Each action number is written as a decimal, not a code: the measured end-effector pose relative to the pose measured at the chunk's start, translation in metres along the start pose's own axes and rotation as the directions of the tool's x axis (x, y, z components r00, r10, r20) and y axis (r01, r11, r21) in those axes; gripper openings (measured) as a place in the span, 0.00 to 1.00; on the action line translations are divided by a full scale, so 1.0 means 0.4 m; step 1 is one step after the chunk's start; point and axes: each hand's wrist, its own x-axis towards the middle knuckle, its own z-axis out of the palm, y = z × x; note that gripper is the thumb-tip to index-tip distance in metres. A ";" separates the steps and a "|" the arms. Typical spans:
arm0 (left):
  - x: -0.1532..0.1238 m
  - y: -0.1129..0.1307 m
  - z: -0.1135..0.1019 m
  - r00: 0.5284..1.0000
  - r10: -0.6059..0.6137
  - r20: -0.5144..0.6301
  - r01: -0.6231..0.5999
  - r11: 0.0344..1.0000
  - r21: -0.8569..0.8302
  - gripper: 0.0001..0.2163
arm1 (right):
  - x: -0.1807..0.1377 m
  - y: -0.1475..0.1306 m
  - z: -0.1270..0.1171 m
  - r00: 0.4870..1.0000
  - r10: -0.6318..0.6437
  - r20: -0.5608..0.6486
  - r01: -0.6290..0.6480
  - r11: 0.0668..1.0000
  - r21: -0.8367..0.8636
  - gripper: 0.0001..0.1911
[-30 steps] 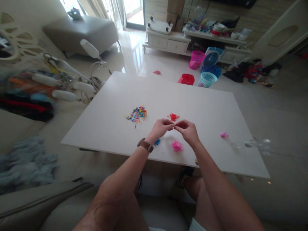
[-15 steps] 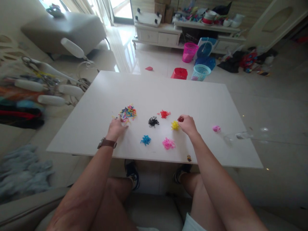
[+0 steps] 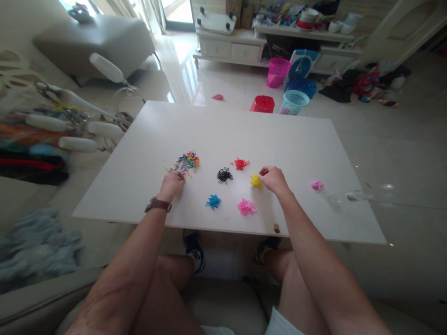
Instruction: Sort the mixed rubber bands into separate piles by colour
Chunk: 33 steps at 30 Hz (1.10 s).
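Observation:
Small elastic bands lie sorted by colour on the white table [image 3: 279, 139]: a mixed pile [image 3: 188, 162], black pile [image 3: 224, 175], red pile [image 3: 240, 163], yellow pile [image 3: 255, 181], blue pile [image 3: 213, 202] and pink pile [image 3: 246, 207]. My left hand [image 3: 172, 184], with a brown watch at the wrist, rests at the near edge of the mixed pile, its fingertips pinched on a small band. My right hand [image 3: 275, 179] sits just right of the yellow pile and pinches a small red band.
A pink clump [image 3: 317, 185] and clear plastic [image 3: 363, 195] lie at the table's right. A small dark object [image 3: 276, 228] sits at the near edge. Beyond the table stand a red tub [image 3: 261, 104] and baskets [image 3: 294, 102]. Scissors and white-handled tools [image 3: 77, 121] clutter the left.
My hands, together over the table middle a second ago, have parted: the left went to the mixed pile, the right to beside the yellow pile. Since half a second ago they barely moved.

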 end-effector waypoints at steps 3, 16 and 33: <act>-0.001 0.005 -0.006 1.000 0.017 -0.004 -0.017 0.999 0.042 0.08 | -0.004 -0.011 -0.006 1.000 0.005 -0.002 -0.005 1.000 0.021 0.08; -0.116 0.141 0.018 0.755 0.508 0.415 -0.390 0.856 -0.338 0.07 | -0.018 -0.051 -0.022 1.000 0.003 0.014 -0.004 0.997 0.079 0.06; -0.090 0.107 -0.009 0.834 0.407 0.372 -0.291 0.898 -0.331 0.06 | -0.019 -0.061 -0.012 0.998 -0.011 0.060 0.008 0.998 0.061 0.06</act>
